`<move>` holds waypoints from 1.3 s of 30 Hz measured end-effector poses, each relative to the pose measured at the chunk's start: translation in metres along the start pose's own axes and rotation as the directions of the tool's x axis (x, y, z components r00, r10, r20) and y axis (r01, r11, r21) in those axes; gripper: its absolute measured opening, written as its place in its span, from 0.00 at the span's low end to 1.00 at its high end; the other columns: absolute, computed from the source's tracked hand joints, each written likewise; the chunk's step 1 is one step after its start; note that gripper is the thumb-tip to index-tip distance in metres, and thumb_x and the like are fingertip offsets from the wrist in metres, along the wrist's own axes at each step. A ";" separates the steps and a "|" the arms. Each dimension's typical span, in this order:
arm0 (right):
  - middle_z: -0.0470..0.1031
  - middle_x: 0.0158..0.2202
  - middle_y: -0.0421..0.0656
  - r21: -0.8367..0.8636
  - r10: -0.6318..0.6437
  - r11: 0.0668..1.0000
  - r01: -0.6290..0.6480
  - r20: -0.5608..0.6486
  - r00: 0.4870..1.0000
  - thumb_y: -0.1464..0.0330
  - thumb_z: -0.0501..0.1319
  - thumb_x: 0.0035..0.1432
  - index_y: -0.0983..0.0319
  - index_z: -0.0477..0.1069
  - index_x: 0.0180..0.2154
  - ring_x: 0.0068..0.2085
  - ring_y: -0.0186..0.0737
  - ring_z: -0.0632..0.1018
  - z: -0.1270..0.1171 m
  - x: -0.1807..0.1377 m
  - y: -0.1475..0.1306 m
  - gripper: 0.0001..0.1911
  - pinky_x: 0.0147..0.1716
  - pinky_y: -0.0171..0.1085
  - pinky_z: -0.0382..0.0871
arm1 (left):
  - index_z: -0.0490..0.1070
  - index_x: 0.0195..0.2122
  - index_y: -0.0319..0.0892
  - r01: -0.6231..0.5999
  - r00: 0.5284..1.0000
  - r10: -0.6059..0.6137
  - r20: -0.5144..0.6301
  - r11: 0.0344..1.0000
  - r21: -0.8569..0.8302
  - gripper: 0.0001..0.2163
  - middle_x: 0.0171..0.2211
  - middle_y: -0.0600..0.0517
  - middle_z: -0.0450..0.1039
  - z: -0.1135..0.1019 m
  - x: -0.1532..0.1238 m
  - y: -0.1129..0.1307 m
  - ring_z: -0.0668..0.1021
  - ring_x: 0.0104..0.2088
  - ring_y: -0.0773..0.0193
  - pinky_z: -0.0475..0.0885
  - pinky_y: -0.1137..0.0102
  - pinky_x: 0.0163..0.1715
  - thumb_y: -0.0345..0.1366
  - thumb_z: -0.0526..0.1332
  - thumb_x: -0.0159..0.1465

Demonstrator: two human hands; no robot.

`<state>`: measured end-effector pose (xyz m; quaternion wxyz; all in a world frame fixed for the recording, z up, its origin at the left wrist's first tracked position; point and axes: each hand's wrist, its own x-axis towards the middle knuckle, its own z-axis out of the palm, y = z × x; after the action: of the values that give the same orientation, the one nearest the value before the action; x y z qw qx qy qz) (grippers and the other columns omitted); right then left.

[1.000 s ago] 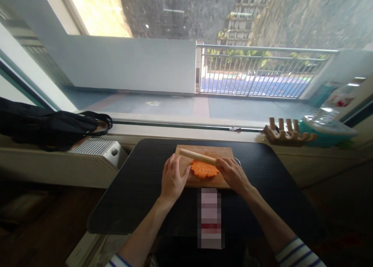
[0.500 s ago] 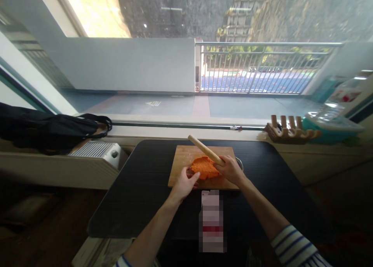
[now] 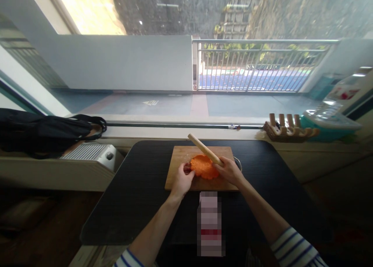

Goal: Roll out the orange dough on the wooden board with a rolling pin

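Note:
A flattened orange dough [image 3: 204, 167] lies on a wooden cutting board [image 3: 177, 174] in the middle of a black table [image 3: 140, 197]. My right hand [image 3: 230, 171] is closed around one end of a wooden rolling pin [image 3: 204, 148], which is lifted and angled up to the left above the dough. My left hand [image 3: 183, 179] rests on the board with its fingertips pinching the dough's left edge.
A black bag [image 3: 43, 132] lies on the sill at the left beside a white radiator [image 3: 90, 153]. A wooden rack [image 3: 287, 128] and a teal container [image 3: 332, 123] stand on the sill at the right. A window looks onto a railing.
The rolling pin was lying across the dough under both hands; my right hand has lifted it at an angle, and my left hand has left the pin and taken the dough's edge.

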<state>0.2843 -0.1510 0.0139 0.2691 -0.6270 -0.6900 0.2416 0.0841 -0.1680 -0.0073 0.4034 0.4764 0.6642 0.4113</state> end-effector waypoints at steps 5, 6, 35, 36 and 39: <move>0.71 0.22 0.37 -0.010 0.026 1.000 -0.026 0.013 1.000 0.58 0.57 0.56 0.60 0.70 0.28 0.25 0.35 0.71 -0.007 -0.007 0.004 0.13 0.24 0.32 0.58 | 0.66 0.46 0.37 -0.056 0.998 0.056 0.018 0.998 0.022 0.14 0.40 0.43 0.77 0.001 0.006 0.000 0.80 0.39 0.61 0.76 0.66 0.40 0.25 0.61 0.57; 0.71 0.23 0.37 -0.022 0.033 0.999 -0.033 0.018 0.999 0.58 0.57 0.56 0.59 0.71 0.29 0.26 0.35 0.72 -0.008 -0.008 0.005 0.13 0.24 0.32 0.58 | 0.67 0.45 0.38 -0.078 0.997 0.077 0.022 0.996 0.036 0.14 0.39 0.43 0.78 0.001 0.007 0.000 0.80 0.39 0.61 0.76 0.66 0.41 0.25 0.61 0.58; 0.60 0.62 0.50 -0.449 -0.322 0.816 0.363 0.168 0.932 0.54 0.47 0.65 0.60 0.53 0.63 0.61 0.47 0.62 -0.016 0.000 0.032 0.30 0.60 0.52 0.50 | 0.68 0.54 0.32 -0.485 0.777 0.608 0.166 0.409 0.773 0.22 0.56 0.36 0.67 0.008 0.008 0.003 0.66 0.59 0.47 0.55 0.50 0.60 0.41 0.47 0.67; 0.61 0.62 0.50 -0.458 -0.305 0.820 0.344 0.159 0.939 0.54 0.46 0.65 0.60 0.54 0.63 0.61 0.47 0.62 -0.014 0.002 0.033 0.29 0.60 0.52 0.50 | 0.68 0.54 0.32 -0.480 0.776 0.608 0.168 0.396 0.783 0.22 0.57 0.36 0.67 0.009 0.010 0.003 0.66 0.59 0.47 0.56 0.50 0.60 0.41 0.47 0.67; 0.63 0.61 0.48 -0.468 -0.266 0.830 0.303 0.145 0.953 0.54 0.45 0.65 0.60 0.57 0.61 0.59 0.47 0.65 -0.010 0.011 0.035 0.28 0.59 0.51 0.52 | 0.67 0.55 0.32 -0.458 0.773 0.612 0.166 0.357 0.814 0.23 0.57 0.37 0.66 0.012 0.016 0.005 0.65 0.60 0.48 0.56 0.52 0.60 0.41 0.46 0.67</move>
<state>0.3165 -0.1362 -0.0015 0.1105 -0.5552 -0.8233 0.0410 0.0933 -0.1499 -0.0086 -0.0801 0.7601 0.6129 0.2004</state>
